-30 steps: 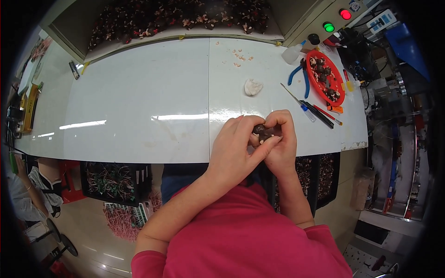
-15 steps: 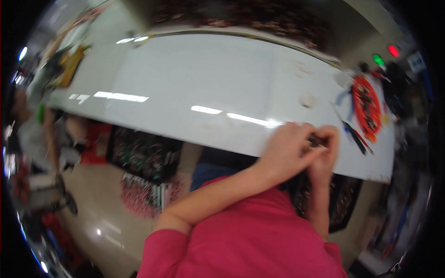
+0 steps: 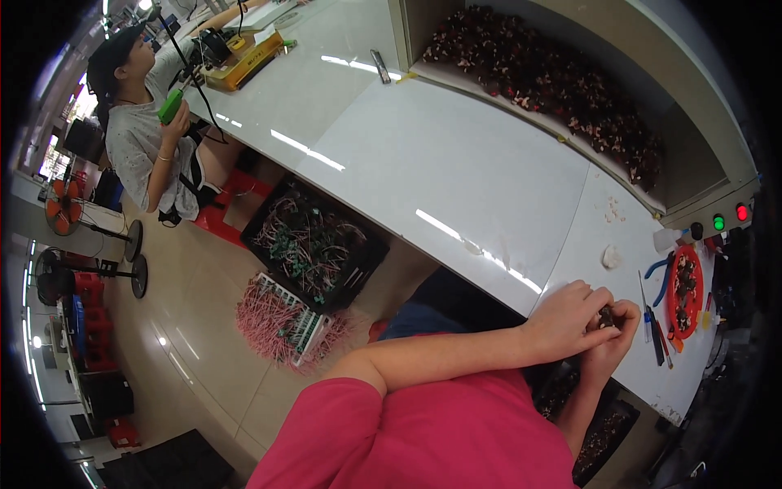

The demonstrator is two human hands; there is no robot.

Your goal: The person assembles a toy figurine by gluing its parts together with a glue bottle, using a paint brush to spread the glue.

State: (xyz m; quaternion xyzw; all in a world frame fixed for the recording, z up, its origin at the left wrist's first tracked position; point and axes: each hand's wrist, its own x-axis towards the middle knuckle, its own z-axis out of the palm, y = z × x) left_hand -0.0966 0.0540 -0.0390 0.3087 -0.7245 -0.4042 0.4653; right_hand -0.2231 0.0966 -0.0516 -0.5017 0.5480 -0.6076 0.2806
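Note:
My left hand (image 3: 568, 320) and my right hand (image 3: 616, 337) meet at the near edge of the white workbench (image 3: 456, 163), at the lower right. Together their fingers pinch a small dark brown part (image 3: 606, 317), mostly hidden between them. Both forearms rise from my pink sleeves at the bottom. Just right of the hands lie several hand tools (image 3: 654, 322) with blue and red handles.
A red round tray (image 3: 683, 287) of small dark parts sits at the right, a white lump (image 3: 610, 257) behind my hands. A long bin of dark parts (image 3: 554, 81) runs along the back. Crates of wired parts (image 3: 314, 244) stand on the floor. Another person (image 3: 151, 130) sits far left.
The view has swung left and down: the bench and my hands now sit at the right, and the floor, crates and the other person have come into view. My hands stay joined on the part.

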